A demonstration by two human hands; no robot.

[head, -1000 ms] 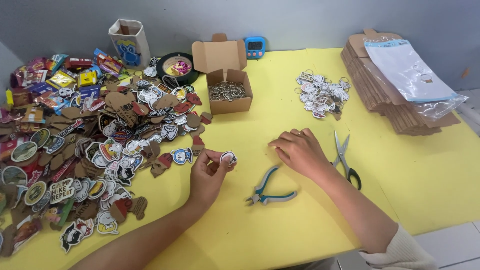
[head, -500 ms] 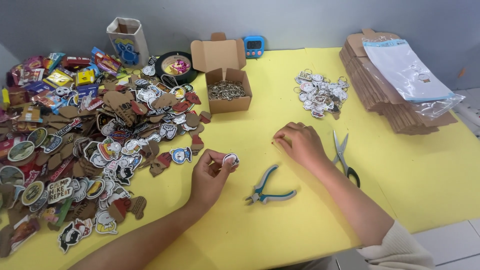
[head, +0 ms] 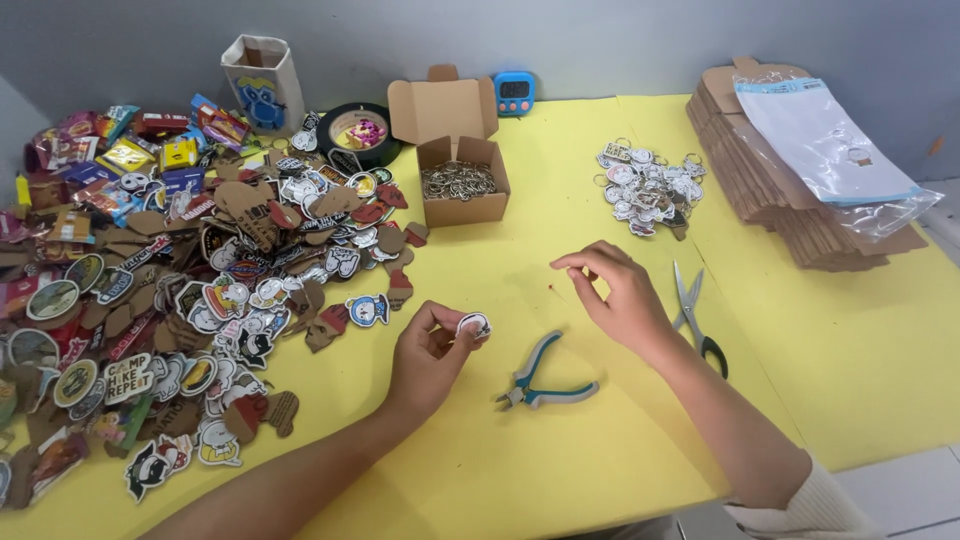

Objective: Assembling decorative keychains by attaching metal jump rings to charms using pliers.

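Head view looks down on a yellow table. Left hand, at centre frame, pinches a small round charm between thumb and fingertips. Right hand, just right of centre, has thumb and forefinger closed together on something too small to tell, perhaps a ring. Teal pliers lie between the hands, lower centre; scissors lie beside the right wrist. An open box of metal rings sits at upper centre, with loose charms heaped at left. Judging by this, the fitting step is in hand; bringing both pinches together would call for fine alignment.
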